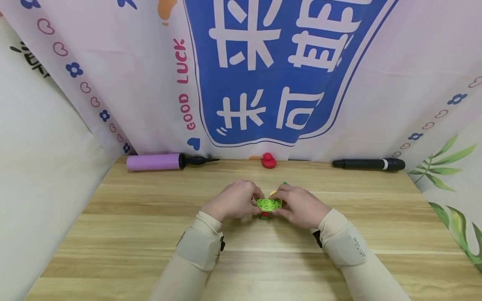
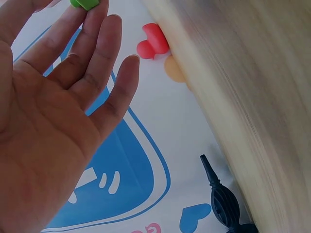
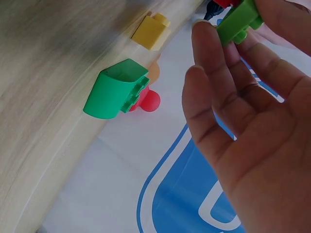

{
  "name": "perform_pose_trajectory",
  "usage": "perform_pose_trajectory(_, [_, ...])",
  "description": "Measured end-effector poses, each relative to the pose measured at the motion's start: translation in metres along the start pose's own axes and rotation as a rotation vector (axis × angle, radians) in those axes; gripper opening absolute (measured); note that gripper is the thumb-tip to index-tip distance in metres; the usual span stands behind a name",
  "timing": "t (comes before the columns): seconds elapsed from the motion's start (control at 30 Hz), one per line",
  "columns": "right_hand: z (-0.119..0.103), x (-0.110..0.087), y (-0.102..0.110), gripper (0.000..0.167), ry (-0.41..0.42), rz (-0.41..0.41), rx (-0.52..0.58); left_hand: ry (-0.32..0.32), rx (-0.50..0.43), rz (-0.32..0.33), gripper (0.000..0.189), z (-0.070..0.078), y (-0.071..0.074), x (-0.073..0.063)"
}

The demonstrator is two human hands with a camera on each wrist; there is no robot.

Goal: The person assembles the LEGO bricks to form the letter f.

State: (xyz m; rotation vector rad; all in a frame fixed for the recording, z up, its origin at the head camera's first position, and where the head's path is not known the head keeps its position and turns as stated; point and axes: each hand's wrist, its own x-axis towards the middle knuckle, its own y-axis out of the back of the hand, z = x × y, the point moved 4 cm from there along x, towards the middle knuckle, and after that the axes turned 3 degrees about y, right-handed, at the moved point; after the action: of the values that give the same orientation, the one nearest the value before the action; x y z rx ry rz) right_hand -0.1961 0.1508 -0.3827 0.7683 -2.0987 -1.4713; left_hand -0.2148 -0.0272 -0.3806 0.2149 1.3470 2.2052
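Note:
Between the two hands is a light green toy building brick with studs facing up. My left hand pinches its left end, and my right hand grips the right end between thumb and fingers. Below it shows a small red brick, with a green piece under that. In the right wrist view a yellow brick and a curved dark green brick stand on the table beyond the right fingers; the head view shows them mostly hidden behind that hand.
Along the table's back edge stand a red rubber duck, a purple hand pump with a black nozzle at the left, and a black stick-shaped object with a white band at the right. A printed cloth hangs behind the wooden table.

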Motion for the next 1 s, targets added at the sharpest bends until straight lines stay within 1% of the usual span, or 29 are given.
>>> perform_pose_trajectory(0.3, [-0.0009, 0.0000, -0.0003, 0.034, -0.003, -0.031, 0.007, 0.048, -0.022, -0.036, 0.027, -0.0003, -0.0010, -0.0008])
perform_pose_trajectory(0.67, [-0.0016, -0.0004, -0.0001, 0.034, -0.014, -0.041, 0.009, 0.030, -0.015, -0.044, 0.025, 0.0015, -0.0010, -0.0008])
perform_pose_trajectory(0.9, [-0.0016, -0.0011, -0.0007, 0.034, 0.000, -0.025, 0.013, 0.019, -0.007, -0.022, 0.022, 0.0036, -0.0012, -0.0010])
perform_pose_trajectory(1.0, [-0.0017, -0.0014, -0.0003, 0.034, 0.001, -0.021, 0.014, 0.027, -0.007, -0.013, 0.021, 0.0038, -0.0010, -0.0011])
